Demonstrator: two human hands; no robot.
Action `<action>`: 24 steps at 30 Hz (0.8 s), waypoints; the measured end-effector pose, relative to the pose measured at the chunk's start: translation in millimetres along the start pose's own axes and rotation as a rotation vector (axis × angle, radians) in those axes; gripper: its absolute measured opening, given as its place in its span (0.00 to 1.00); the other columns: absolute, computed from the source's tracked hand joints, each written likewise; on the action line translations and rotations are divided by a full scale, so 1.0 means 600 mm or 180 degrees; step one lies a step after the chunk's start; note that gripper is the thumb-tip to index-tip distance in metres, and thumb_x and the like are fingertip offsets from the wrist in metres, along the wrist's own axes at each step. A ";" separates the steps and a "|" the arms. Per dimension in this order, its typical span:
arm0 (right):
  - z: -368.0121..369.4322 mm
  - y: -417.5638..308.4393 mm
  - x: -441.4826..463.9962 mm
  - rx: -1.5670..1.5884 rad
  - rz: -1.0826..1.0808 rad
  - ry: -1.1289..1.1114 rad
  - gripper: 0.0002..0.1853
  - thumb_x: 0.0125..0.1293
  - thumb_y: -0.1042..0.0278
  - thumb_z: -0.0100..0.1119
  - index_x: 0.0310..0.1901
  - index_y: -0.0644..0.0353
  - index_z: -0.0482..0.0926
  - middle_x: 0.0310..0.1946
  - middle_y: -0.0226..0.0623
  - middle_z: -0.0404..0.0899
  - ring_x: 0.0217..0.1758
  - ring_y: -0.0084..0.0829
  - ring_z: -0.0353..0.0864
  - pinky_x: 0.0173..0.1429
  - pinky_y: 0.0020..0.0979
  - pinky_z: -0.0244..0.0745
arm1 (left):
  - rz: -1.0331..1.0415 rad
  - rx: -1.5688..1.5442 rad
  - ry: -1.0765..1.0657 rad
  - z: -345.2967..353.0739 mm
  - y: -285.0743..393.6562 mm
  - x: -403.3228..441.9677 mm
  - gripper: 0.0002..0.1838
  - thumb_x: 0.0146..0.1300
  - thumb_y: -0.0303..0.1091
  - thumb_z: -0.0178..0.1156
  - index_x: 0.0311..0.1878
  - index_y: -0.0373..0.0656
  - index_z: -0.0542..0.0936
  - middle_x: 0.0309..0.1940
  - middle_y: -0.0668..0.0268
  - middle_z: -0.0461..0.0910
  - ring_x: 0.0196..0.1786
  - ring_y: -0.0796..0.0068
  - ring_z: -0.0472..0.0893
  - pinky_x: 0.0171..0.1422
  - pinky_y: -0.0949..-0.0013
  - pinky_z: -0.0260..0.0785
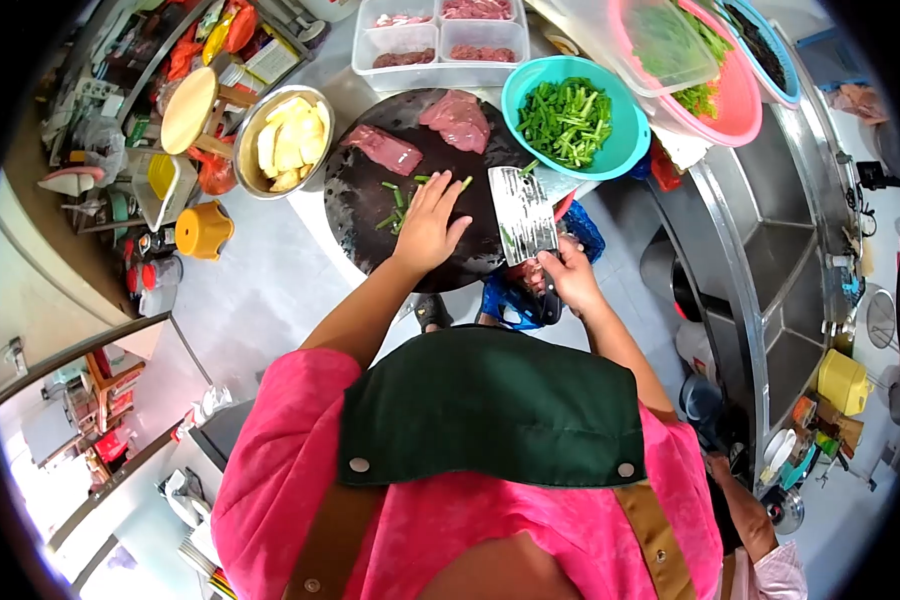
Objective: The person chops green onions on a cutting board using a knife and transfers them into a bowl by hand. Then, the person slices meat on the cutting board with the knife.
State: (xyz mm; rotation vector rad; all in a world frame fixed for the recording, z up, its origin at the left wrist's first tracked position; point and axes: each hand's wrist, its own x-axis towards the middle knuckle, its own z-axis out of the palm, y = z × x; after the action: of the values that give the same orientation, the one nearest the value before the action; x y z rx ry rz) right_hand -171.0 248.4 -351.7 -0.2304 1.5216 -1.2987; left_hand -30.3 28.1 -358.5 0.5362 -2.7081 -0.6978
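Observation:
My left hand [430, 228] lies over the round dark chopping board [455, 268], fingers stretched out, beside a few cut green stalks [392, 207]. Whether some stalk is under its fingertips is hidden. In my right hand [570, 275] is the handle of a cleaver [520, 205]; its wide wet blade is over the board's right edge, with bits of green on it. Two pieces of raw meat [385, 150] [457, 120] rest on the far part of the board. A turquoise bowl [630, 158] of chopped green stalks [567, 120] stands just beyond the blade.
A steel bowl [322, 110] with pale yellow pieces stands left of the board. Behind is a divided plastic box [410, 75] of raw meat. Far right are a pink basin [745, 120] and steel sinks [785, 255]. Another person's arm [745, 500] shows at lower right.

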 end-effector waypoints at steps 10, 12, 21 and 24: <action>0.075 -0.027 0.054 -0.0139 0.0046 0.0023 0.09 0.66 0.69 0.52 0.45 0.63 0.71 0.33 0.34 0.79 0.27 0.21 0.76 0.30 0.24 0.72 | -0.0359 -0.0291 0.0317 0.006 -0.049 -0.030 0.27 0.63 0.37 0.52 0.62 0.33 0.62 0.65 0.46 0.58 0.68 0.46 0.56 0.71 0.49 0.45; 0.092 -0.037 0.063 -0.0234 0.0160 -0.0127 0.09 0.65 0.69 0.52 0.44 0.63 0.72 0.33 0.34 0.79 0.27 0.22 0.76 0.30 0.24 0.72 | -0.0205 -0.0504 0.0287 0.005 -0.042 -0.014 0.24 0.62 0.35 0.53 0.59 0.33 0.66 0.60 0.47 0.63 0.65 0.46 0.60 0.69 0.52 0.50; 0.152 -0.023 0.063 -0.0589 0.0349 -0.0515 0.10 0.64 0.69 0.53 0.46 0.61 0.72 0.33 0.34 0.79 0.28 0.23 0.78 0.31 0.25 0.72 | -0.0934 0.0121 0.0536 -0.013 -0.062 -0.097 0.34 0.61 0.45 0.53 0.65 0.33 0.59 0.65 0.45 0.56 0.69 0.43 0.53 0.70 0.45 0.42; 0.186 -0.007 0.055 -0.0667 0.0196 -0.0669 0.12 0.62 0.70 0.54 0.46 0.65 0.72 0.32 0.36 0.79 0.27 0.26 0.79 0.31 0.27 0.74 | -0.1063 -0.0253 0.0606 0.001 -0.024 -0.096 0.36 0.62 0.45 0.52 0.66 0.31 0.54 0.66 0.44 0.54 0.70 0.46 0.53 0.71 0.48 0.41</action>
State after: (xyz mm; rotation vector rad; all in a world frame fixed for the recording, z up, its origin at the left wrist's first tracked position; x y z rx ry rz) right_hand -98.4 157.5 -348.7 -0.4374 1.4714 -1.0322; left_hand 24.7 40.8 -377.2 0.9949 -2.4276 -0.7872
